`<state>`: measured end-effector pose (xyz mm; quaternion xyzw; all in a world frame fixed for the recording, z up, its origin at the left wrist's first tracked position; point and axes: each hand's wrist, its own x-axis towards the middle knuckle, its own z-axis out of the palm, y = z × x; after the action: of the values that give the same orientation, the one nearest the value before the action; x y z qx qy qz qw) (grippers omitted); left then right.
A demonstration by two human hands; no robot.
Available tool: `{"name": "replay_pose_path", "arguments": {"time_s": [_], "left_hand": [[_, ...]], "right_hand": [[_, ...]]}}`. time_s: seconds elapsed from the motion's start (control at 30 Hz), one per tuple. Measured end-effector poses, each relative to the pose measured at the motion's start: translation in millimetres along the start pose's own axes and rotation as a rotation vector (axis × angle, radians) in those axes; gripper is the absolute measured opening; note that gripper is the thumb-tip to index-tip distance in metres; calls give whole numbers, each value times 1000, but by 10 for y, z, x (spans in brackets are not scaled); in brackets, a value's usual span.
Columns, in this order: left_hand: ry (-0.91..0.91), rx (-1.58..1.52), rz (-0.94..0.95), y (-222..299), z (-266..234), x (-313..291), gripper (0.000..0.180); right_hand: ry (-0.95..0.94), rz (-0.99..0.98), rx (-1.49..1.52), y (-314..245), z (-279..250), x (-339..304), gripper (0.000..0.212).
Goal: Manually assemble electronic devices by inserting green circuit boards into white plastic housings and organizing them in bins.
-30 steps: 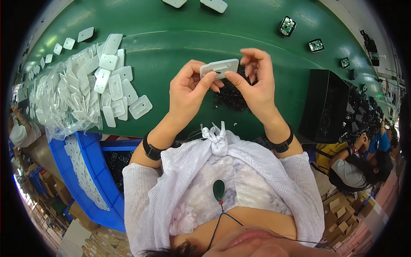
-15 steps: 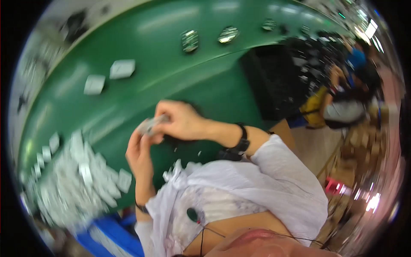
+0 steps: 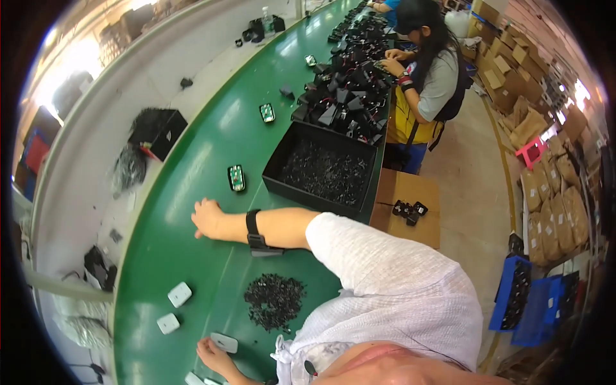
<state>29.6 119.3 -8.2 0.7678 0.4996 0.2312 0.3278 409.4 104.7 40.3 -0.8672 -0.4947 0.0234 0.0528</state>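
My right arm stretches away over the green table, and my right hand is there with its fingers apart and nothing seen in them. Just beyond it lies a small circuit board in a black oval housing. Low in the view, my left hand grips the edge of a white rounded plastic cover; part of its fingers is hidden. Two similar white covers, a farther one and a nearer one, lie to the left. A pile of small black screws or parts sits right of my left hand.
A black box of small dark parts stands at the table's right edge. Beyond it are heaped black housings and a co-worker handling parts. Another housed board lies farther up. An open carton stands beside the table.
My hands have parted from around a white piece. My right hand has reached out, while the left stays low with a white cover. The view has turned to the right along the table.
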Motion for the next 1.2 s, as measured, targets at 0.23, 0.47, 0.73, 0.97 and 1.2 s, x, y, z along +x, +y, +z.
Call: {"name": "replay_pose_path", "arguments": {"time_s": [0.23, 0.47, 0.73, 0.97, 1.2], "left_hand": [[167, 324, 226, -427, 143, 196, 15], [299, 556, 240, 287, 298, -344, 56], [154, 362, 416, 94, 88, -400, 67], [207, 360, 417, 33, -17, -657, 61], [198, 210, 493, 279, 42, -687, 51]], "right_hand": [[77, 63, 563, 67, 190, 55, 41], [234, -62, 842, 325, 217, -675, 38], [333, -148, 414, 297, 380, -812, 34], [200, -220, 286, 198, 276, -724, 21], [146, -446, 713, -5, -111, -1035, 32]]}}
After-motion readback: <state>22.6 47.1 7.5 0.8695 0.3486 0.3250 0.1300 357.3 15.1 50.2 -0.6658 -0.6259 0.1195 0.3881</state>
